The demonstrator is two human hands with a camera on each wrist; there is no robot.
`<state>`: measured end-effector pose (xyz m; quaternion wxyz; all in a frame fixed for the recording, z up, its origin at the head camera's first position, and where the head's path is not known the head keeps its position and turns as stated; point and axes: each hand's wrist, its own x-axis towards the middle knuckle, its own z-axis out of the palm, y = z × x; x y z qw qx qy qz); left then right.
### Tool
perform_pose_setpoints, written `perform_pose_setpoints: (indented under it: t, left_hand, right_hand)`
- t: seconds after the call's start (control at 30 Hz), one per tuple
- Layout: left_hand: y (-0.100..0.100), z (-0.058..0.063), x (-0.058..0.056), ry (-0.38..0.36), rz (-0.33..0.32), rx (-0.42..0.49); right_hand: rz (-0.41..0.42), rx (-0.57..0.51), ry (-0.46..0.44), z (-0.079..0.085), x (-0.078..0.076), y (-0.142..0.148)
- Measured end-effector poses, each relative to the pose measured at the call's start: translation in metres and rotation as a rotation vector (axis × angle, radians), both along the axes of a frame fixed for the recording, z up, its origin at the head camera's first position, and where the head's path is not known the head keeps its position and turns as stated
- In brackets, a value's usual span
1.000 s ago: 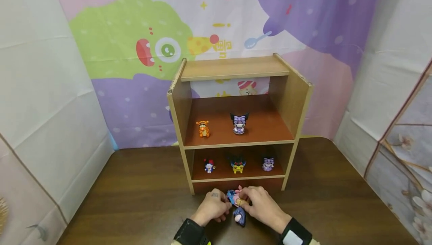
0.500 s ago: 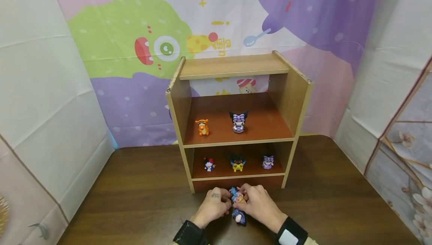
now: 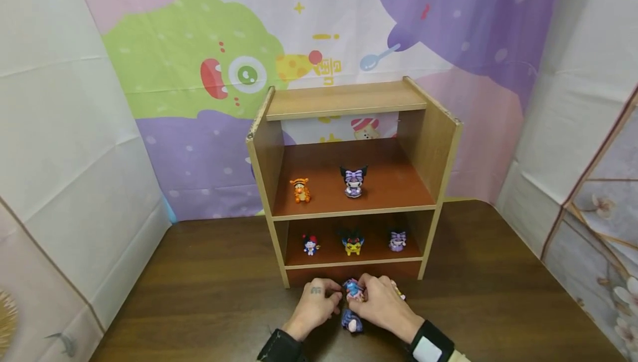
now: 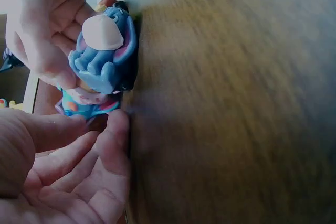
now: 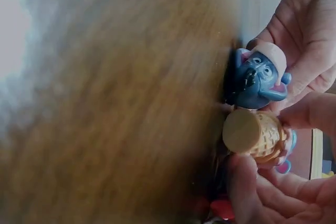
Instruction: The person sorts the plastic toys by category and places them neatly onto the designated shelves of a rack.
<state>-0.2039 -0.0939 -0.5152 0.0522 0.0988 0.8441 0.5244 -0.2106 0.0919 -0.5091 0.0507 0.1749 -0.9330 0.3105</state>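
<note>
In the head view my right hand [image 3: 384, 301] pinches a small blue-and-pink figurine [image 3: 354, 290] low in front of the shelf. Its tan ice-cream-cone base [image 5: 244, 131] faces the right wrist camera, between thumb and finger. My left hand [image 3: 316, 302] is close by on the left, fingers loosely bent, fingertips beside the figurine's turquoise ear [image 4: 79, 107]; whether they touch is hard to tell. Nearer the person lies a blue donkey figurine [image 3: 351, 321] with a pale muzzle. Past my right hand, part of another figurine [image 3: 399, 290] shows, mostly hidden.
A wooden shelf unit [image 3: 354, 211] stands on the brown table [image 3: 209, 273]. Its upper board bears a tiger figurine [image 3: 301, 190] and a black-eared purple figurine [image 3: 354, 182]. Below stand a red-hatted figurine [image 3: 310, 246], a yellow one [image 3: 353, 244] and a purple-bowed one [image 3: 397, 240].
The blue-and-pink figurine has turned in my right hand and shifted slightly right, away from my left fingertips. Part of another figurine has come into sight beyond my right hand.
</note>
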Motion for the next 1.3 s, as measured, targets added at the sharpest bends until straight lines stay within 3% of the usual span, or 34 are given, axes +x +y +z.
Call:
perform_pose_setpoints:
  t: [0.23, 0.43, 0.6, 0.93, 1.3]
  left_hand:
    - [-0.002, 0.000, -0.002, 0.000, -0.086, 0.014]
    - [-0.002, -0.001, -0.003, -0.024, -0.062, 0.099]
    - [0.002, 0.000, -0.004, -0.028, -0.052, 0.146]
    - [0.008, 0.001, -0.002, 0.032, -0.065, 0.178]
    - [0.017, 0.014, 0.003, 0.184, -0.086, 0.069]
  right_hand:
    - [0.069, -0.083, 0.062, -0.001, -0.001, 0.005]
    - [0.161, -0.257, -0.071, -0.003, -0.003, 0.014]
    - [0.189, -0.362, -0.161, -0.004, -0.004, 0.018]
    - [0.164, -0.335, -0.121, -0.003, 0.000, 0.021]
    - [0.153, -0.378, -0.021, 0.008, 0.007, 0.032]
